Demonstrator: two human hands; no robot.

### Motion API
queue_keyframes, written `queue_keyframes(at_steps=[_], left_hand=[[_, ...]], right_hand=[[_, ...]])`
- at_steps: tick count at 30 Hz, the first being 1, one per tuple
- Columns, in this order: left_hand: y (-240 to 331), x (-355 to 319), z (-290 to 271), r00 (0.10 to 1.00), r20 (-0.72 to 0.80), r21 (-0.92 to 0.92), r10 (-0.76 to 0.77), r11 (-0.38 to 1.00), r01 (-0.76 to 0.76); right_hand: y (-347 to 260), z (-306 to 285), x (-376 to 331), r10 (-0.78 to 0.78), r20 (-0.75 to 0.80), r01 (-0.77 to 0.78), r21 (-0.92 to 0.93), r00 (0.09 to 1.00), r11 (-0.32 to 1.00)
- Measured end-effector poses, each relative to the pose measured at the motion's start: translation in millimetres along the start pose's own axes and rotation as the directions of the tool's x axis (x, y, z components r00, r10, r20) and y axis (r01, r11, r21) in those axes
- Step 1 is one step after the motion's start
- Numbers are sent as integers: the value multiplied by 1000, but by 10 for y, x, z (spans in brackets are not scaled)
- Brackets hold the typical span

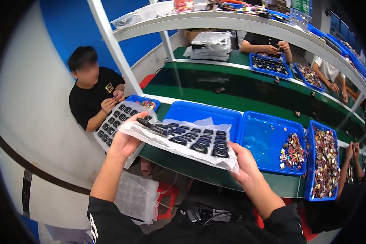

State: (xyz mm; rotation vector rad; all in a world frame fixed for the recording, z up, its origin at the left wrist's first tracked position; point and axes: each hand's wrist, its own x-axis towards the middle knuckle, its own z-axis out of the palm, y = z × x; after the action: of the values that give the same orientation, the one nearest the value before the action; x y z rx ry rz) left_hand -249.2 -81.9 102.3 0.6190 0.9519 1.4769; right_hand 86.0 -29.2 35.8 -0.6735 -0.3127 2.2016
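Note:
My left hand (127,141) and my right hand (245,163) hold a white moulded plastic tray (173,148) by its two ends, lifted over the near edge of the bench. Fingers of both hands curl round its rim. Rows of small black, ring-shaped parts (199,147) fill the tray, which tilts down toward the right. At its left end a longer black piece (151,126) lies close to my left fingers. Directly behind the lifted tray is a blue plastic tray (207,110), its bottom partly hidden.
Right of that, a blue tray (260,136) contains a pile of small parts; a fuller blue bin (311,179) stands beyond. Another white tray (110,118) of black parts lies at left, before a seated person (94,91). A shelf (211,19) spans the green bench (187,79); other people work opposite.

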Motion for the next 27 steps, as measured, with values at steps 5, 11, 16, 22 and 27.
queue_keyframes(at_steps=[5,11,16,22,27], left_hand=[[-278,331,204,824,-306,145,477,879,-455],[-684,717,-155,546,-184,-329,818,472,-818],[-744,851,-449,414,-18,-324,910,386,-864],[-560,1067,-405,492,251,-480,834,548,-685],[-444,1196,-978,573,165,-849,803,412,-332]], right_hand=[[89,167,105,-98,-154,117,124,983,985],[264,122,12,-94,-89,108,163,992,981],[323,23,-236,-60,-142,71,78,988,994],[272,-15,-515,-457,522,514,-844,721,-152],[109,248,-511,-627,631,412,-775,456,-480]])
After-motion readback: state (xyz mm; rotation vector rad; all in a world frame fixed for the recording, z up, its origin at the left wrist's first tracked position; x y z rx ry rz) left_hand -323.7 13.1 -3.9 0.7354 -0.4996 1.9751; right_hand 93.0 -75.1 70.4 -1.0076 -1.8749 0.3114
